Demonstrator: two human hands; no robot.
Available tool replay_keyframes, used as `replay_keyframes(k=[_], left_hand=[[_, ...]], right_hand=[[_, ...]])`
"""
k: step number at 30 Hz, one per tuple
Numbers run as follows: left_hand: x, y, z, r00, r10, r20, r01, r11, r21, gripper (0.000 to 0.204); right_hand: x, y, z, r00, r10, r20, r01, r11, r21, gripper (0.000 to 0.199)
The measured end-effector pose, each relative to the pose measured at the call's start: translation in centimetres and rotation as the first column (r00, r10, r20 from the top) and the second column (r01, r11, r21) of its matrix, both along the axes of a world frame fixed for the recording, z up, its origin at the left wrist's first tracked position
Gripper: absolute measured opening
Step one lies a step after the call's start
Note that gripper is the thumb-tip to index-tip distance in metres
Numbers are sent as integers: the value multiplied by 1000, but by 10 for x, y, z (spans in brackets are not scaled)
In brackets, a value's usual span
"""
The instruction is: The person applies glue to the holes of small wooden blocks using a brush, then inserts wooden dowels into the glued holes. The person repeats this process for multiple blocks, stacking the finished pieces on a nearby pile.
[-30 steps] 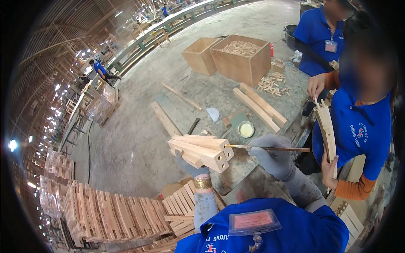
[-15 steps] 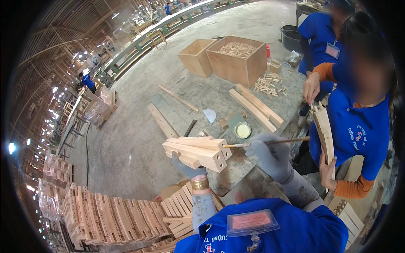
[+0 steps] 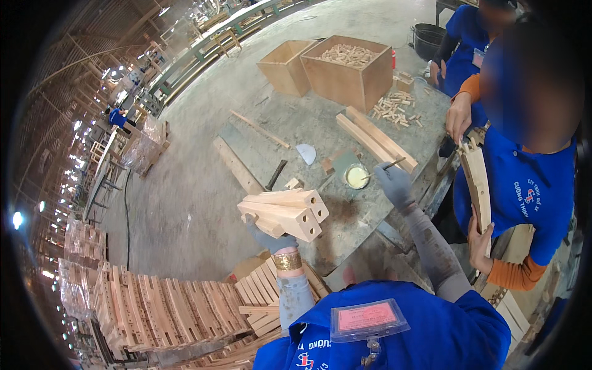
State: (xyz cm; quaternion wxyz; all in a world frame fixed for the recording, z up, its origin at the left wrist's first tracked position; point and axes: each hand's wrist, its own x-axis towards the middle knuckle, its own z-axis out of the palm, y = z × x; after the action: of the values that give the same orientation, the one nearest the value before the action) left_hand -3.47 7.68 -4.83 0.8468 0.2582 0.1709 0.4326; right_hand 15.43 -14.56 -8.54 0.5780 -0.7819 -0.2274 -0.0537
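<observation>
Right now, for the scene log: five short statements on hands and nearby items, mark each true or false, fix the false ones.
1. The left hand holds wooden pieces with holes in their ends. True.
2. The right hand holds a hammer. False: it holds a slim brush, tip at the jar of pale yellow stuff.
3. Loose dowels lie near the box of dowels. True.
4. The pale half-disc lies right of the jar in the picture. False: it lies left of it.
5. The orange-sleeved co-worker's lower hand is on a curved wooden piece. True.
</observation>
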Motion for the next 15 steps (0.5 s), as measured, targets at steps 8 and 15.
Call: replay_keyframes(k=[8, 15], left_hand=[[-15, 5, 4, 994, 48, -95, -38, 994, 107, 64], [-25, 14, 0, 1000, 26, -12, -25, 998, 56, 64]], right_hand=[[23, 32, -70, 999, 7, 38, 10, 904, -428, 33], [6, 27, -53, 999, -21, 35, 30, 957, -288, 35]])
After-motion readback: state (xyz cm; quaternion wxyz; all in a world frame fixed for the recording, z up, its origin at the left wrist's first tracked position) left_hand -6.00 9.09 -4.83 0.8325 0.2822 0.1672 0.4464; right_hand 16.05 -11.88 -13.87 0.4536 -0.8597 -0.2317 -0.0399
